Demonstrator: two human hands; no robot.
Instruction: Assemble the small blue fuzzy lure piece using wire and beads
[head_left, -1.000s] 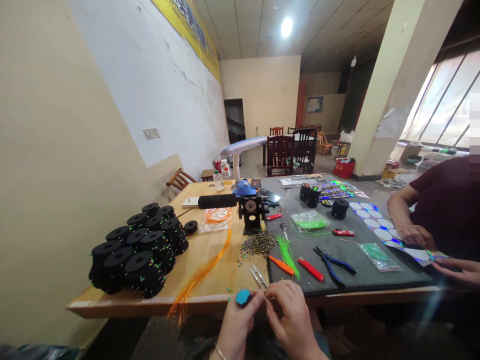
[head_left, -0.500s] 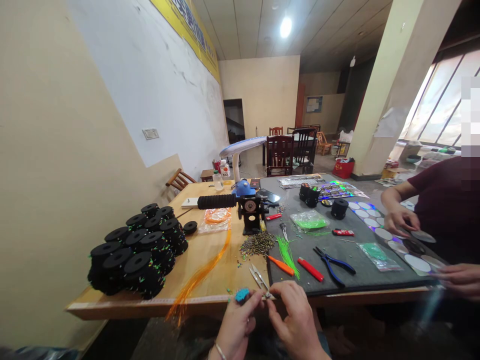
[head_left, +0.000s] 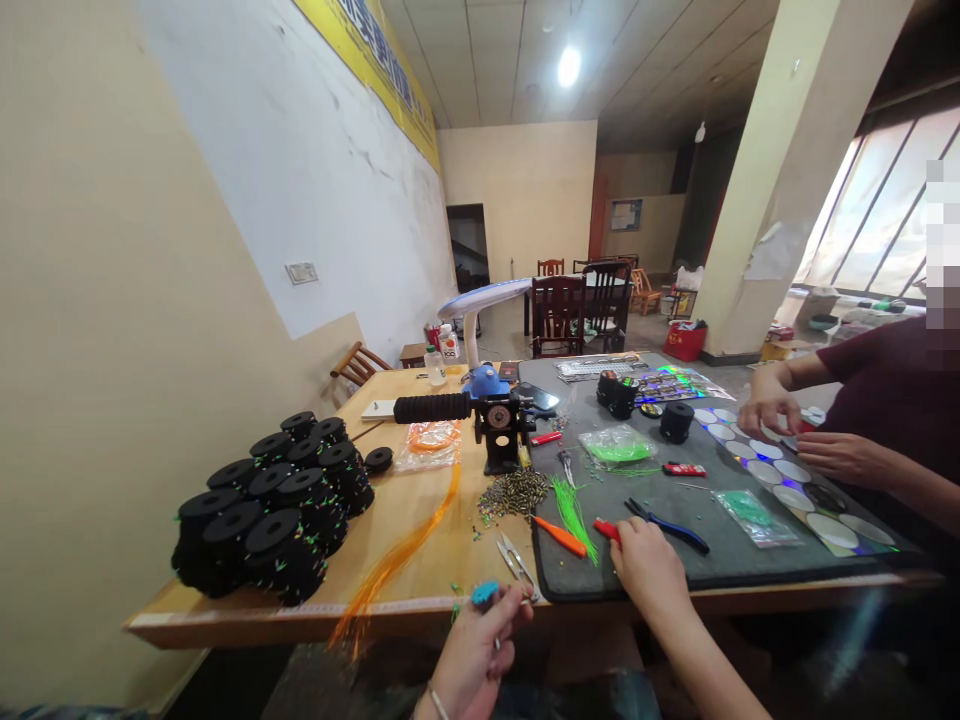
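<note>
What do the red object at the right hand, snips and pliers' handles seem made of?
Red object: probably smooth plastic, given its even colour.
Snips: likely bare metal, silvery and shiny.
Pliers' handles: even, dull blue, perhaps plastic or rubber.

Layout of the table (head_left: 466, 552). Left end: spools (head_left: 289, 500) in stacks; to their right, strands (head_left: 431, 535) trailing over the front edge. Centre, rear to front: lamp (head_left: 484, 378), winder (head_left: 499, 432), beads (head_left: 517, 492), snips (head_left: 514, 558), then the left hand (head_left: 484, 640) around a piece (head_left: 484, 595). Right half: mat (head_left: 720, 565). Along its front, left to right: bristles (head_left: 574, 515), lighter (head_left: 606, 529) partly beneath the right hand (head_left: 651, 565), pliers (head_left: 667, 523), packet (head_left: 752, 515). Farther back on the mat: a bag (head_left: 616, 447) and, behind it, rolls (head_left: 619, 393). Right side: sheet (head_left: 769, 473), before a co-worker (head_left: 892, 400). Beyond the table: chairs (head_left: 559, 310).
</note>
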